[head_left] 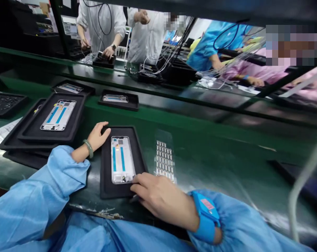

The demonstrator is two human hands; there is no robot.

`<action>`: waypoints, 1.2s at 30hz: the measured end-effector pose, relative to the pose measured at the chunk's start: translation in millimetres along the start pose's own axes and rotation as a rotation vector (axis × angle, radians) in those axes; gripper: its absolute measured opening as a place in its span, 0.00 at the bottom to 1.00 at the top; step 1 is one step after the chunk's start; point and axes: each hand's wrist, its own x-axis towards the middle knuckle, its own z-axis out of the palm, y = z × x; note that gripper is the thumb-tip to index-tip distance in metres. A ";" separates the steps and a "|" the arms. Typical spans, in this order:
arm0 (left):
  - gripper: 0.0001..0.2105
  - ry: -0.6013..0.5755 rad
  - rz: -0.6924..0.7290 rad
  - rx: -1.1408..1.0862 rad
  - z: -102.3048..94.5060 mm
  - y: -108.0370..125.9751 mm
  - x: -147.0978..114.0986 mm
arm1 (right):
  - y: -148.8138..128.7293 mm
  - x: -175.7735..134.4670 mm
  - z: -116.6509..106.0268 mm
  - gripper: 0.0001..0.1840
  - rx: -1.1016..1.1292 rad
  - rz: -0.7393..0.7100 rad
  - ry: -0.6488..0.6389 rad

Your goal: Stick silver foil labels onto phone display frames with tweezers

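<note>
A phone housing, silvery white with two blue strips, lies in a black tray in front of me. My left hand is at the tray's far left corner, thumb and forefinger stretched out and apart. At the housing's near right corner is my right hand, its fingers pinched together. A thin grey tip shows below those fingers, too little of it to name. To the right of the tray lies a clear sheet with rows of small pale rectangular stickers, its near end partly hidden by my right hand.
Stacked black trays stand at the left, a phone housing in the top one. Another tray with a housing sits further back. A green rail crosses behind. A pale cable hangs at right. Co-workers stand beyond.
</note>
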 end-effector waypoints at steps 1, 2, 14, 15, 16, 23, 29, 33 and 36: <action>0.16 -0.058 0.030 0.018 -1.4 0.0 -4.1 | 0.4 -0.3 -3.5 0.10 0.104 -0.017 0.055; 0.16 -0.108 0.058 0.035 -2.8 0.7 -8.2 | 3.8 0.5 -7.8 0.11 0.214 -0.018 0.140; 0.16 -0.203 0.081 0.097 -15.9 19.4 -27.5 | 89.3 82.0 22.7 0.23 1.616 0.488 0.670; 0.14 -0.198 0.076 0.079 -16.5 22.3 -28.0 | 89.2 87.8 26.6 0.21 1.680 0.474 0.676; 0.13 -0.199 0.071 0.056 -17.0 25.4 -28.3 | 88.7 92.9 29.6 0.18 1.719 0.465 0.681; 0.08 -0.209 -0.041 -0.098 -14.4 37.4 -27.3 | 84.5 110.6 44.9 0.15 1.717 0.519 0.700; 0.06 -0.247 -0.097 -0.134 -8.7 36.3 -25.7 | 84.1 109.9 51.6 0.13 1.603 0.531 0.692; 0.05 -0.272 -0.094 -0.120 -7.0 36.1 -25.9 | 82.3 103.0 51.8 0.09 1.320 0.492 0.689; 0.05 -0.283 -0.066 -0.088 -6.2 36.3 -26.0 | 81.8 98.2 50.1 0.06 1.037 0.410 0.749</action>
